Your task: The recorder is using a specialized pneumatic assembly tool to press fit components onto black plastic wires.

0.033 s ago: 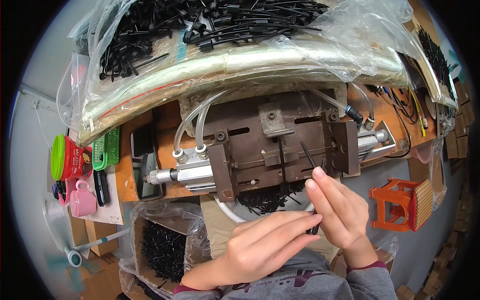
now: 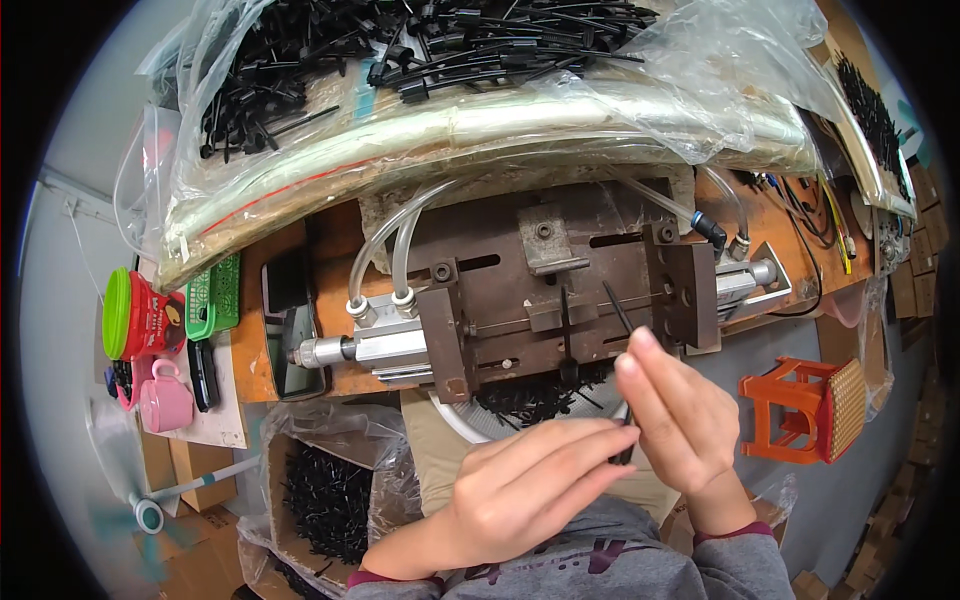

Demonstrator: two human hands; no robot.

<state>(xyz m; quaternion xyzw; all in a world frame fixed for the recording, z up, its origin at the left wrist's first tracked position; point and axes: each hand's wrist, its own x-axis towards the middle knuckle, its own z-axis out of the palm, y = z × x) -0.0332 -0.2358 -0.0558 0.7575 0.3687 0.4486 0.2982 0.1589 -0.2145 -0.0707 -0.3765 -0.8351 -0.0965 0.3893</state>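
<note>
Black and seemingly plastic, a thin, straight rod [image 2: 617, 307] is pinched between the fingertips of the right hand [image 2: 692, 425], its narrow end pointing up and away over the fixture. The left hand [image 2: 530, 480] has its fingertips pressed together on a short black stub [image 2: 626, 457] just below; whether that is the same rod's lower end cannot be told, as fingers hide the middle.

The rod looks very light and fairly stiff, perhaps a little springy along its slim shaft, and its smooth surface could roll or slip in a loose grip. A light pinch near mid-shaft should steer it well; squeezing only the narrow tip might bend it.

Farther out, a second slim black rod with a thick near end [image 2: 566, 322] lies across the dark brown metal fixture [image 2: 490, 228]. Below it sits a white-rimmed round basin [image 2: 455, 422] of black pieces. The orange-brown wooden counter [image 2: 250, 372] carries the fixture.
</note>
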